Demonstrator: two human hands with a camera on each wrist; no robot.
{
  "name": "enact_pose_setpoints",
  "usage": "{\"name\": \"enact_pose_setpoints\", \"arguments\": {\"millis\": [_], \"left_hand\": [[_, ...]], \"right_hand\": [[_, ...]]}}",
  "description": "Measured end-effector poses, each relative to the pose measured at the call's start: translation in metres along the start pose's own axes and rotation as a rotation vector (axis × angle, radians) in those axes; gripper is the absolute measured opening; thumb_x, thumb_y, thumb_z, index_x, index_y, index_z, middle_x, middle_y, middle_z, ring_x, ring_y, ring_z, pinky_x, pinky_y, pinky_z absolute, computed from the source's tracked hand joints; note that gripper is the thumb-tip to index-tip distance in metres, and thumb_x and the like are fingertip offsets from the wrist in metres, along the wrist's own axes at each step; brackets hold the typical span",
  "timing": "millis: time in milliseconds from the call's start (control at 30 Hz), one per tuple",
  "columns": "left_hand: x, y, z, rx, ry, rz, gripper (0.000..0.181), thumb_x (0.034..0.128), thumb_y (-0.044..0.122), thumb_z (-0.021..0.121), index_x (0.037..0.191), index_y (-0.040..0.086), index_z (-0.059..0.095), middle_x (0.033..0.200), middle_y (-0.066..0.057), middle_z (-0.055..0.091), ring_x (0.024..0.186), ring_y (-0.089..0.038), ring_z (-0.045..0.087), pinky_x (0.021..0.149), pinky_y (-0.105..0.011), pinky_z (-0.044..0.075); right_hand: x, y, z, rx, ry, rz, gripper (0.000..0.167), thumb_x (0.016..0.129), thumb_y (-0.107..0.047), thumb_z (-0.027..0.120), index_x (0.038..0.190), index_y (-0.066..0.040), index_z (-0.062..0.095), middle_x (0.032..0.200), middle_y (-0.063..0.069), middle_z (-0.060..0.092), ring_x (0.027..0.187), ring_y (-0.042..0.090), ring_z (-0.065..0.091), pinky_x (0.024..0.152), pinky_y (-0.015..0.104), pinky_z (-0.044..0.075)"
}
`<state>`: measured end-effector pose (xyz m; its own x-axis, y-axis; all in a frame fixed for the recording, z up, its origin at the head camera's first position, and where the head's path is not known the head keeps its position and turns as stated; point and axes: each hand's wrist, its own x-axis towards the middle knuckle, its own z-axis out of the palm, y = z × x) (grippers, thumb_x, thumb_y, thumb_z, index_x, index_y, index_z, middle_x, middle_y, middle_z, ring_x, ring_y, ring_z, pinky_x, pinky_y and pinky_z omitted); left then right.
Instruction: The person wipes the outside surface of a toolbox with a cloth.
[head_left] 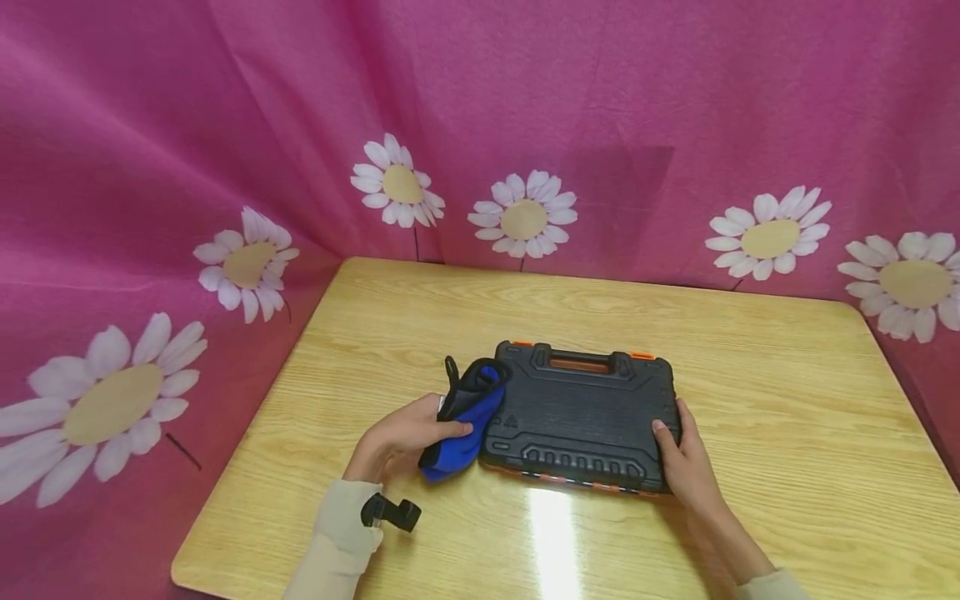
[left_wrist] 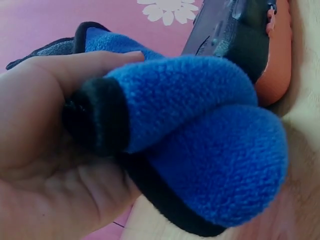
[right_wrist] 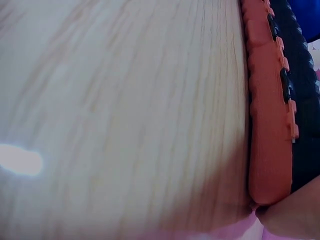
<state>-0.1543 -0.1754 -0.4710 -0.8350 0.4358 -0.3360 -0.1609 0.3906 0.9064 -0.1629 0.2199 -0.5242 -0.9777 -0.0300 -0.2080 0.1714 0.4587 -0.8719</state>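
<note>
Blue fleecy cloth, folded over, is held in the left hand below centre; right of centre, the right hand grips the carrying case by its end. We judge a slack left grip could unfurl the cloth; one-handed lifting could tip the case.

the left sleeve is long, of pale beige cloth, softly creased and a little puffy, with a plain cuff. on the cuff's right side sits a black gadget: a rounded piece on the left, a narrow neck, and a small blocky end on the right. at the near right, the right sleeve is a similar pale beige, mostly cut off by the head view's near edge. the left hand and right hand are bare.
</note>
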Motion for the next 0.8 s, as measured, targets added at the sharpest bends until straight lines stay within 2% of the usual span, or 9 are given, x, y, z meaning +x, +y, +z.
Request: {"name": "enact_pose_setpoints", "arguments": {"millis": [167, 267, 367, 567, 667, 800], "left_hand": [[-0.002, 0.002, -0.003, 0.004, -0.019, 0.012, 0.029, 0.0966, 0.020, 0.066, 0.115, -0.002, 0.062, 0.099, -0.005, 0.058, 0.095, -0.019, 0.057, 0.088, -0.032, 0.046], [-0.003, 0.003, -0.006, -0.027, 0.012, 0.038, 0.042, 0.0968, 0.019, 0.066, 0.131, -0.003, 0.057, 0.116, -0.010, 0.061, 0.109, -0.024, 0.057, 0.098, -0.041, 0.046], [-0.003, 0.006, -0.009, -0.059, 0.050, 0.076, 0.050, 0.0967, 0.019, 0.066, 0.140, -0.003, 0.052, 0.129, -0.015, 0.060, 0.118, -0.028, 0.055, 0.105, -0.047, 0.042], [0.000, 0.017, -0.012, -0.044, 0.077, 0.126, 0.049, 0.0953, 0.021, 0.068, 0.137, -0.002, 0.055, 0.124, -0.013, 0.063, 0.110, -0.024, 0.057, 0.100, -0.042, 0.045], [0.000, 0.020, -0.012, -0.077, 0.094, 0.127, 0.050, 0.0955, 0.019, 0.067, 0.139, -0.002, 0.054, 0.126, -0.014, 0.062, 0.112, -0.025, 0.059, 0.100, -0.042, 0.046], [0.001, 0.022, -0.011, -0.114, 0.154, 0.104, 0.053, 0.0957, 0.018, 0.067, 0.142, -0.001, 0.051, 0.130, -0.017, 0.061, 0.116, -0.028, 0.059, 0.101, -0.045, 0.047]], "right_hand": [[-0.001, 0.002, -0.003, -0.013, -0.004, -0.030, 0.073, 0.109, -0.033, 0.037, 0.158, -0.002, -0.007, 0.162, 0.029, -0.002, 0.148, 0.043, 0.001, 0.118, 0.057, 0.008], [-0.001, 0.002, -0.003, -0.015, -0.009, -0.048, 0.073, 0.109, -0.033, 0.037, 0.158, -0.001, -0.007, 0.161, 0.031, -0.002, 0.147, 0.045, 0.002, 0.117, 0.059, 0.008], [0.000, 0.002, -0.004, -0.021, -0.011, -0.060, 0.074, 0.109, -0.033, 0.037, 0.158, -0.001, -0.007, 0.161, 0.032, -0.001, 0.147, 0.047, 0.002, 0.117, 0.060, 0.008], [0.000, 0.002, -0.004, -0.021, -0.015, -0.042, 0.074, 0.109, -0.035, 0.037, 0.158, -0.002, -0.008, 0.161, 0.030, -0.002, 0.147, 0.045, 0.001, 0.117, 0.059, 0.008], [0.000, 0.001, -0.003, -0.008, -0.026, -0.016, 0.075, 0.109, -0.036, 0.037, 0.159, -0.005, -0.009, 0.162, 0.027, -0.004, 0.148, 0.043, -0.001, 0.118, 0.058, 0.007], [-0.001, 0.000, -0.003, -0.016, -0.028, -0.010, 0.075, 0.109, -0.037, 0.037, 0.159, -0.005, -0.009, 0.162, 0.028, -0.003, 0.148, 0.043, 0.000, 0.118, 0.058, 0.007]]}}
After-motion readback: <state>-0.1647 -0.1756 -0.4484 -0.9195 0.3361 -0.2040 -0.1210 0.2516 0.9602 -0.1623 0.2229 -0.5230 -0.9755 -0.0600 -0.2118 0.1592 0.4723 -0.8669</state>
